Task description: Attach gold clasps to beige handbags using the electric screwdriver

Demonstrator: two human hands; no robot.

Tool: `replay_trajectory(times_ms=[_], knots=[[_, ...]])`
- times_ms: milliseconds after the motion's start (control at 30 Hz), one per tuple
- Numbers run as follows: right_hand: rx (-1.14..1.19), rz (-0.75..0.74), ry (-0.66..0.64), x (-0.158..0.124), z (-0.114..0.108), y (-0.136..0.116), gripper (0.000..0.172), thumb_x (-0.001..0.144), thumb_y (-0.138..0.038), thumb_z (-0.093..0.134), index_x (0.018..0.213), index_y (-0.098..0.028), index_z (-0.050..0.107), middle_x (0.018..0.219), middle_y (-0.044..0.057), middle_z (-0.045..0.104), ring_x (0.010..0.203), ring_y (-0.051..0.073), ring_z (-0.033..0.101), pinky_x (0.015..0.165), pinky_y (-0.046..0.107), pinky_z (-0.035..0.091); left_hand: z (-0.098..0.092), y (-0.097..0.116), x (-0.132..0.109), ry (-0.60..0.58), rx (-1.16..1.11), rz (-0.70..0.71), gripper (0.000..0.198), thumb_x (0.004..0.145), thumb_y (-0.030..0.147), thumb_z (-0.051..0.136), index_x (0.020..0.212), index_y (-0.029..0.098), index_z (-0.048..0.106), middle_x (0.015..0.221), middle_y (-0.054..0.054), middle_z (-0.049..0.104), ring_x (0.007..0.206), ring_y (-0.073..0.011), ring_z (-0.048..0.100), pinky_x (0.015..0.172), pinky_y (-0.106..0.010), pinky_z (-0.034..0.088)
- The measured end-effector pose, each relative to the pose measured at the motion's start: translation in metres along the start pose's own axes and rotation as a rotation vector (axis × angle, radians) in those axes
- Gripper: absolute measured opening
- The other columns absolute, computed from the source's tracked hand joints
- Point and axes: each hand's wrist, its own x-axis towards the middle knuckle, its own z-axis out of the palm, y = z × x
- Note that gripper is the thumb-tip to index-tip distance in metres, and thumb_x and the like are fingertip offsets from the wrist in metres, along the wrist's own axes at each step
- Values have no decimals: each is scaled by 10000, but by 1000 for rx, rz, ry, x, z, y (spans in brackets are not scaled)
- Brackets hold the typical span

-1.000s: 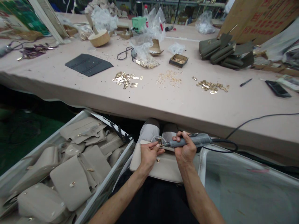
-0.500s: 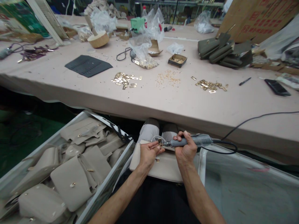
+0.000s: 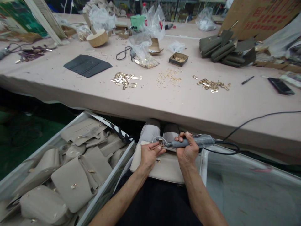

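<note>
Where a beige handbag (image 3: pixel 164 169) lies across the lap, near the bottom centre, a small gold clasp (image 3: pixel 161 143) at its far edge is pinched between the thumb and fingers of the left hand (image 3: pixel 148 155). A grey power screwdriver (image 3: pixel 192 142) is gripped in the closed right hand (image 3: pixel 187 150), lying level, its tip set against the clasp from the right. The two hands are held just beside each other above the bag. A black cable (image 3: pixel 246 123) is seen running from the tool's rear off to the right.

To the left, an open bin (image 3: pixel 103 121) is filled with more beige bags (image 3: pixel 70 182); to the right, a clear bin (image 3: pixel 203 163) is seen.

Beyond the hands, a long pale pink table (image 3: pixel 178 103) is spread with gold fittings (image 3: pixel 124 80) in heaps, a dark mat (image 3: pixel 87 65), a small box (image 3: pixel 178 59), a pen (image 3: pixel 247 80) and a phone (image 3: pixel 281 86). Olive bags (image 3: pixel 225 50) are stacked at the far right, with plastic bags (image 3: pixel 143 47) and cartons (image 3: pixel 258 15) behind in a cluttered workshop.
</note>
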Motion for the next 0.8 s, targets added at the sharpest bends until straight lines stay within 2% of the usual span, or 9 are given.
replay_trajectory(times_ms=[500, 800], knots=[[14, 6, -2, -1, 0, 1, 330, 681, -206, 801, 807, -179, 497, 679, 6, 565, 586, 112, 443, 595, 273, 467, 0, -4, 3, 58, 45, 7, 384, 771, 22, 748, 1130, -97, 678, 985, -251, 748, 702, -232, 757, 720, -317, 665], [21, 14, 3, -1, -1, 0, 346, 664, -200, 812, 805, -185, 497, 683, 5, 573, 583, 112, 443, 593, 269, 466, 3, -3, 2, 71, 60, 9, 376, 803, 2, 713, 1155, -119, 662, 1026, -266, 738, 712, -218, 754, 714, -307, 664]])
